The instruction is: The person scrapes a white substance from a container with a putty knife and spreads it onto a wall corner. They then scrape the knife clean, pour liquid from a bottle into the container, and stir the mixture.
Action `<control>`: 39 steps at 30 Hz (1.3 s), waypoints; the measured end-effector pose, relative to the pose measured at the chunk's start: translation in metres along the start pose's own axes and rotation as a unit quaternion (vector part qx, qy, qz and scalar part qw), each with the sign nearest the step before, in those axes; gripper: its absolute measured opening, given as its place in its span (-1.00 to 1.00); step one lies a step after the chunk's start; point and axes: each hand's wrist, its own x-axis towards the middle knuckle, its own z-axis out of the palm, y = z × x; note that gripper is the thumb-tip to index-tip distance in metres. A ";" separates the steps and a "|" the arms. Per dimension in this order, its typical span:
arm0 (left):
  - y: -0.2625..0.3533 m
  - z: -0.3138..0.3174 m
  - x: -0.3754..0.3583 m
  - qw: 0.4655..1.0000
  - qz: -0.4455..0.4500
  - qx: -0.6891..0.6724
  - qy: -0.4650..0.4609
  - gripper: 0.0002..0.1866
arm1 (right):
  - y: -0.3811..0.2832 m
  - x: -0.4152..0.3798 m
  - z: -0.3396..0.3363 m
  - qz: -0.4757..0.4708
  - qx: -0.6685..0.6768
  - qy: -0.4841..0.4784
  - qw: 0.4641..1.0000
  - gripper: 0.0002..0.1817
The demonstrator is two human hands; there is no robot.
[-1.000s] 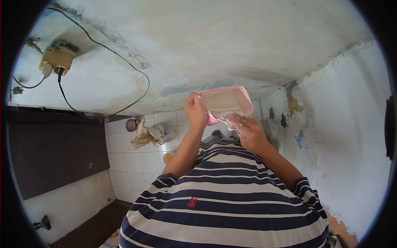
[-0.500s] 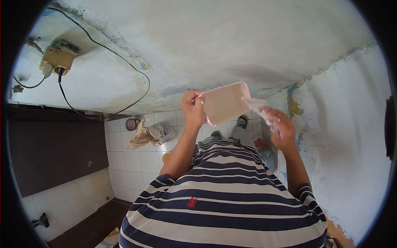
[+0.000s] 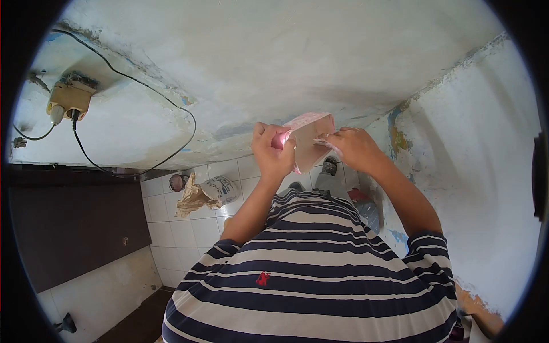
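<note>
My left hand (image 3: 273,151) is wrapped round the near-left end of a pink plastic tub (image 3: 311,120), thumb at its rim. The tub is tilted, so its pale, smeared inside faces me and to the right. My right hand (image 3: 357,150) is closed on a whitish putty knife (image 3: 328,141), whose end reaches into the tub. Most of the tool is hidden by my fingers and the tub, and white smears show on it.
A patchy wall (image 3: 274,63) rises ahead, meeting another wall (image 3: 469,171) at right. A socket box (image 3: 71,102) with a cable hangs left. On the tiles stand a white sack (image 3: 219,191), crumpled brown paper (image 3: 193,196) and a small pot (image 3: 178,182). A dark panel (image 3: 74,223) is lower left.
The tub has tipped over from facing up toward me to facing right. My right hand has moved left and up, bringing the putty knife into the tub.
</note>
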 end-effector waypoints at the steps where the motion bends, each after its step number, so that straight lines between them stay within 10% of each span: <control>1: 0.000 0.000 -0.002 1.000 0.006 -0.008 0.008 -0.82 | -0.002 0.003 -0.001 0.000 0.000 -0.001 1.000 -0.67; 13: -0.018 0.019 -0.029 0.995 -0.092 0.017 -0.038 -0.85 | -0.009 0.006 -0.001 0.011 0.229 -0.082 0.970 -0.77; 24: -0.036 0.003 -0.023 0.969 -0.216 -0.010 -0.119 -0.78 | 0.023 0.015 0.014 0.100 0.551 -0.114 0.820 -0.74; 34: -0.002 -0.017 -0.009 0.995 0.004 0.053 -0.086 -0.78 | 0.024 0.003 -0.013 0.150 0.293 -0.038 0.943 -0.73; 39: -0.012 -0.013 0.002 0.993 -0.038 -0.021 -0.109 -0.79 | 0.008 0.009 -0.002 -0.048 0.223 0.041 0.973 -0.74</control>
